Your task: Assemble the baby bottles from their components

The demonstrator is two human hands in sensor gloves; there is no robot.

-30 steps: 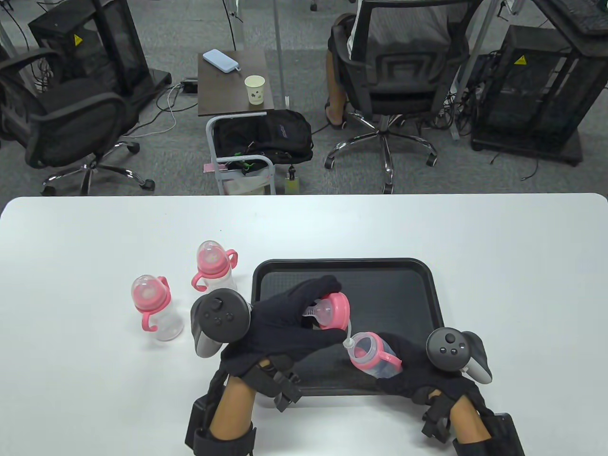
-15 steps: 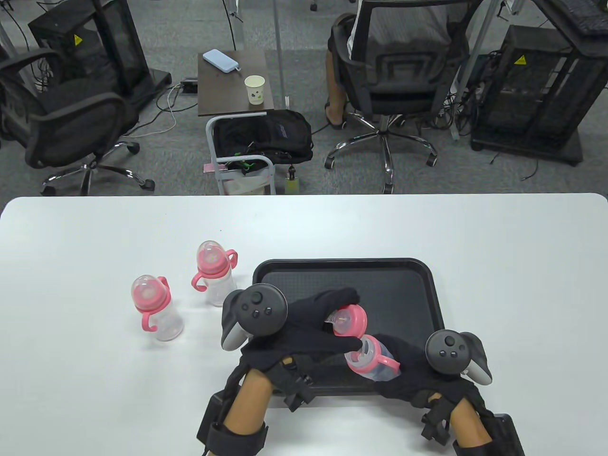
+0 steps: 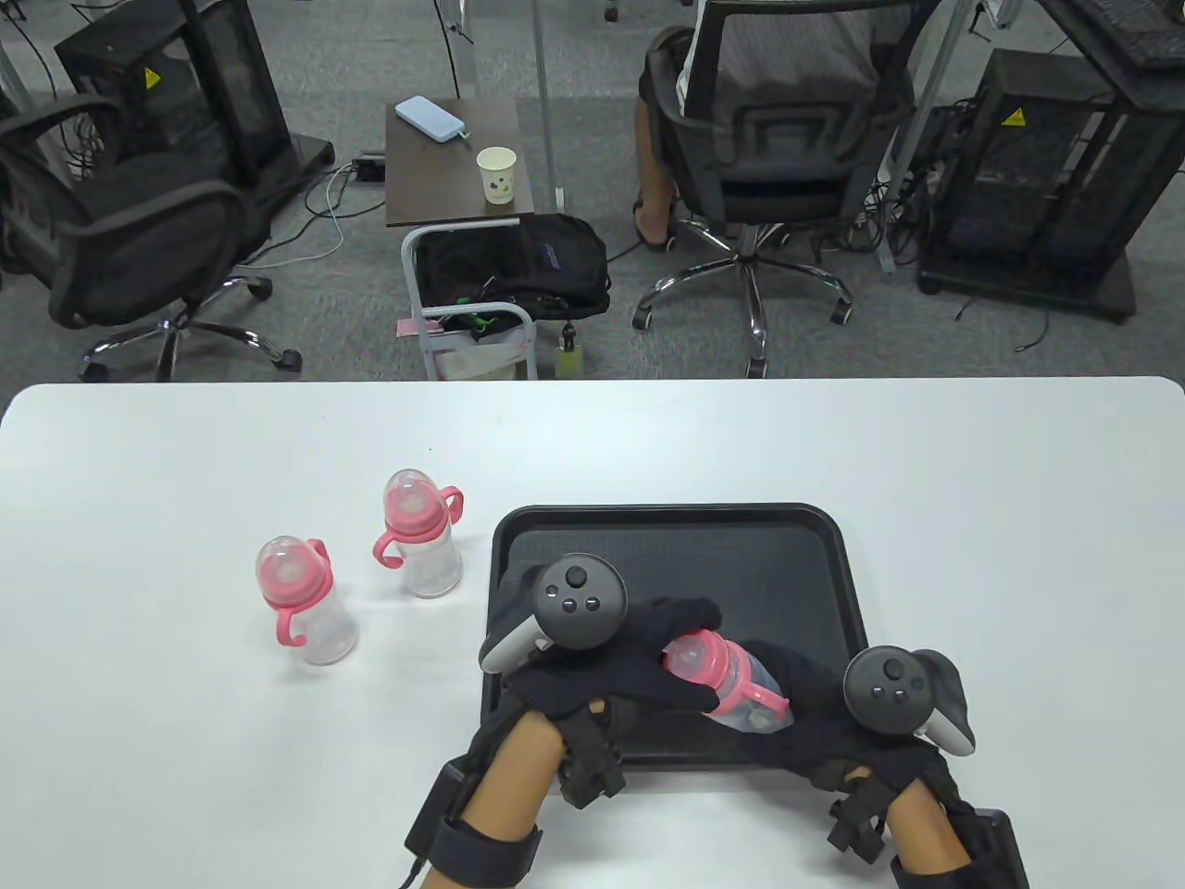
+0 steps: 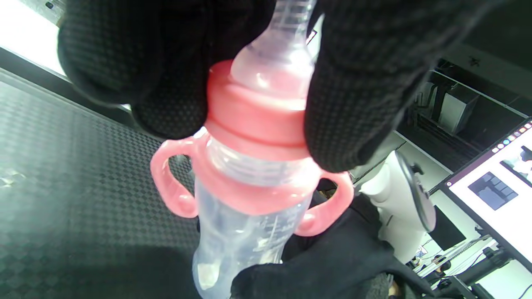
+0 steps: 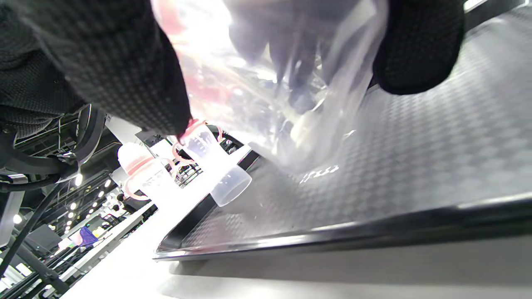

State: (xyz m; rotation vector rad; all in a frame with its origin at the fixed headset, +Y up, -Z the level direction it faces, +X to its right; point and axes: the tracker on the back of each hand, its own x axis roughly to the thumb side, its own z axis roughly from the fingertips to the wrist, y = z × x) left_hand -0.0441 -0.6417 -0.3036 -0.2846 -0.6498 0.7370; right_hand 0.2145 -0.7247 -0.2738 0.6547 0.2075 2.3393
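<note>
Your white table (image 3: 926, 482) carries a black tray (image 3: 815, 556) near-centre and two assembled bottles (image 3: 421, 537) left.

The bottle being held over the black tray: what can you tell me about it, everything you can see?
The bottle has a clear, plastic-looking body, a pink collar with two looped pink handles, and a pink screw ring carrying a translucent teat. It is held tilted above the black tray, not resting on it. The left hand grips the ring and teat; the right hand holds the body. No clear cap is on it. Whether the ring is fully screwed down cannot be told.
</note>
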